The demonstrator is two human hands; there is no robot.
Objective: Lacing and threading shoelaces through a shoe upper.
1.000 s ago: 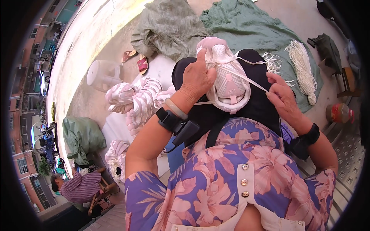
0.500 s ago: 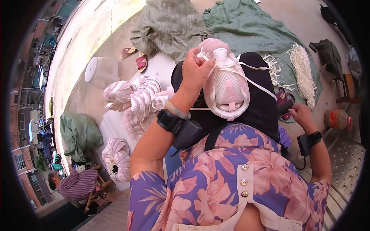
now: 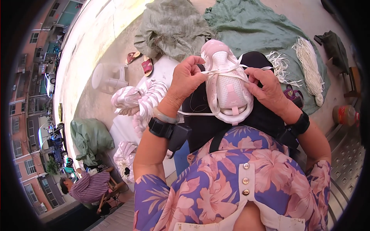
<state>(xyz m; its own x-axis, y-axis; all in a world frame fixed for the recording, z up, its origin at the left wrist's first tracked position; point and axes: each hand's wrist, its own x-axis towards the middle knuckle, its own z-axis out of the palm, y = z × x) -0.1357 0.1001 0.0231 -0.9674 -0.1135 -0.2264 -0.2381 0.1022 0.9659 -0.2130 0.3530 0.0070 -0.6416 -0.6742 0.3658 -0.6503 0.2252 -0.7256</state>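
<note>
A pink and white sneaker [image 3: 232, 92] rests on my lap, its toe pointing away from me and its heel toward my body. White shoelace [image 3: 225, 71] crosses the tongue. On the shoe's left side, my left hand [image 3: 184, 80] pinches the lace between thumb and fingers. My right hand [image 3: 270, 91] is at the right edge of the opening, thumb and fingers closed on the lace there; its fingertips partly hide that spot. One lace end trails left from the shoe across my dark trousers.
Stacks of pink and white shoe parts [image 3: 148, 98] lie to the left, near a white plastic stool [image 3: 103, 78] and red sandals [image 3: 147, 66]. Bundled white laces [image 3: 309, 71] lie on a green sheet [image 3: 250, 23]. A seated person [image 3: 90, 186] is at lower left.
My right hand has come in from the far right to the shoe's right edge. My left hand has shifted slightly left and down, off the tongue, with lace in its fingers.
</note>
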